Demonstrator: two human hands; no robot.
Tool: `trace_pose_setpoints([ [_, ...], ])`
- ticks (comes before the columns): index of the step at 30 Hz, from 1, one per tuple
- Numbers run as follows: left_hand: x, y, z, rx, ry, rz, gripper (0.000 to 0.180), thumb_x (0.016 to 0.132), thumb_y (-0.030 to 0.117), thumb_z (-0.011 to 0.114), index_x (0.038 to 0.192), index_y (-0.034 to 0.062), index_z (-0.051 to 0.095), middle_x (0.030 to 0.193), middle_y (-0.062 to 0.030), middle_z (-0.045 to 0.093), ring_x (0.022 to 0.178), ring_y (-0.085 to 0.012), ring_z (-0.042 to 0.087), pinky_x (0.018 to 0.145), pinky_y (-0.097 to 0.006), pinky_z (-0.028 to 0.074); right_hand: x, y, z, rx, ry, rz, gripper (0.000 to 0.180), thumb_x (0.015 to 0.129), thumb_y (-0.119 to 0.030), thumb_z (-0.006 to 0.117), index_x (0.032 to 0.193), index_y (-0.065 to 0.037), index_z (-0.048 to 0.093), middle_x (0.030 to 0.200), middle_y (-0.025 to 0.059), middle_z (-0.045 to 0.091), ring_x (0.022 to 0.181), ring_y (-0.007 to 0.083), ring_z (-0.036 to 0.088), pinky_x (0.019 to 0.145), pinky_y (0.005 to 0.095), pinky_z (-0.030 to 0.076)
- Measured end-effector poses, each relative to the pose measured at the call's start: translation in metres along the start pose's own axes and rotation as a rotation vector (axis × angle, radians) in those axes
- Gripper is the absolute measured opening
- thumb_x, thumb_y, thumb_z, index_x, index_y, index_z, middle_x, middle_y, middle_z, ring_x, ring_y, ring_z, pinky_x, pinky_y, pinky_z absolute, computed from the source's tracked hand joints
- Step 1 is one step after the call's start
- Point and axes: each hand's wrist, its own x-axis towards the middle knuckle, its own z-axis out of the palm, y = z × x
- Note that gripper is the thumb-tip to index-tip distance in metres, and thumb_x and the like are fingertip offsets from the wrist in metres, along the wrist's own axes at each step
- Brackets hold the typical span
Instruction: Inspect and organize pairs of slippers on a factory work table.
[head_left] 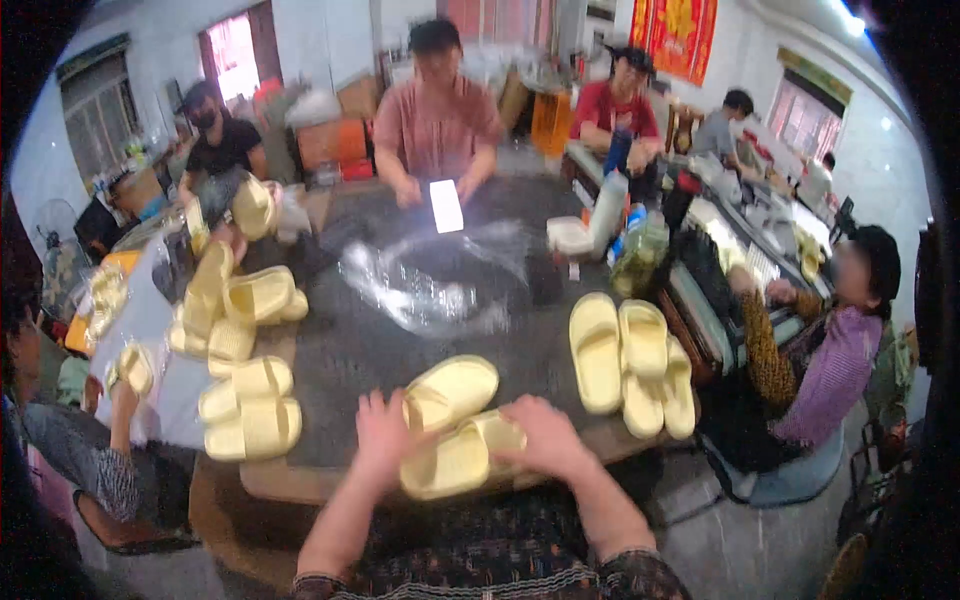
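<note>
Two pale yellow slide slippers lie side by side at the near edge of the dark table, between my hands. The farther slipper [457, 388] has its heel end by my left hand [384, 436], which is closed on that side with the thumb over the insole; its fingers are slightly blurred. On the nearer slipper [447, 466], my right hand [546, 438] grips the right end, its fingers curled over the strap. To the right lie several more yellow slippers [597, 360], and to the left another pair [253, 430].
Clear plastic sheeting [430, 285] lies mid-table. Bottles [608, 215] and a jar [640, 255] stand far right. More slippers [262, 293] are heaped at left. Across the table a person [437, 120] holds a bright white item [447, 206]. Other people sit on both sides.
</note>
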Motion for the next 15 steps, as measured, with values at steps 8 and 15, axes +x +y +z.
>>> trace_pose_setpoints([
  [8, -0.063, 0.005, -0.022, -0.185, -0.231, -0.188, 0.061, 0.071, 0.056, 0.07, 0.093, 0.0016, 0.053, 0.088, -0.0182, 0.061, 0.081, -0.0362, 0.062, 0.069, -0.047, 0.05, 0.025, 0.012, 0.036, 0.282, 0.117, -0.223, 0.05, 0.074, -0.017, 0.067, 0.121, -0.005, 0.056, 0.127, 0.0137, 0.054, 0.123, 0.0317, 0.046, 0.106, 0.0439, 0.034],
  [15, -0.041, -0.006, -0.018, -0.252, 0.142, 0.009, 0.071, 0.07, 0.036, 0.078, 0.122, 0.0007, 0.047, 0.13, -0.0193, 0.045, 0.116, -0.0388, 0.045, 0.093, -0.046, 0.041, 0.077, 0.008, 0.071, 0.363, 0.227, -0.394, 0.036, 0.075, -0.003, 0.059, 0.11, -0.009, 0.062, 0.123, 0.0067, 0.058, 0.124, 0.0266, 0.047, 0.108, 0.0458, 0.032],
])
